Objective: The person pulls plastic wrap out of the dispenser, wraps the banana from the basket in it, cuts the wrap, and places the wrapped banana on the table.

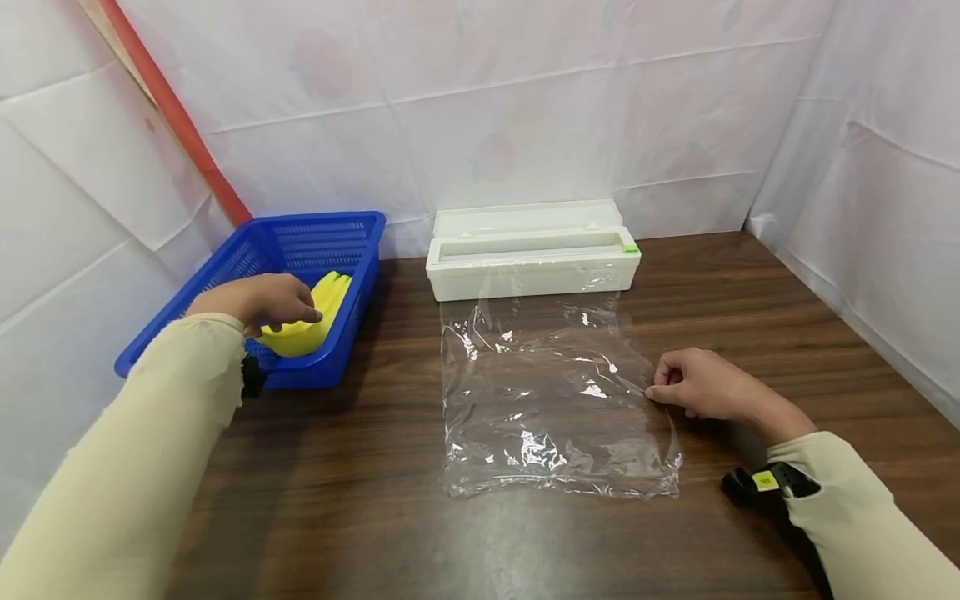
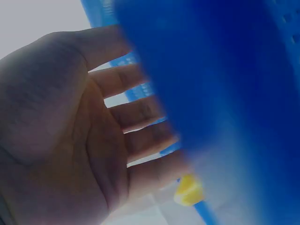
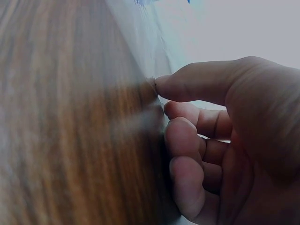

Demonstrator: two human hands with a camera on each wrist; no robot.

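Over the blue basket [image 1: 366,279], my left hand [image 1: 258,300] reaches down toward a yellow bunch of bananas [image 1: 330,300] inside it. The left wrist view shows that hand's fingers fairly straight and spread, partly hidden behind the blurred basket wall [image 2: 197,84]; a yellow bit of banana [image 2: 190,191] shows past the little-finger side. My right hand [image 1: 708,383] pinches the right edge of a sheet of clear plastic wrap [image 1: 551,375] between thumb and forefinger, its other fingers curled. The wrap runs from a white dispenser box [image 1: 536,282] toward the front of the table.
The dispenser's lid [image 1: 525,218] stands raised at the back, and a green piece [image 1: 630,248] sits at its right end. White patterned sheeting [image 1: 510,108] walls the brown wooden table [image 1: 360,500] at back and sides. A red strip [image 1: 180,117] slants down behind the basket.
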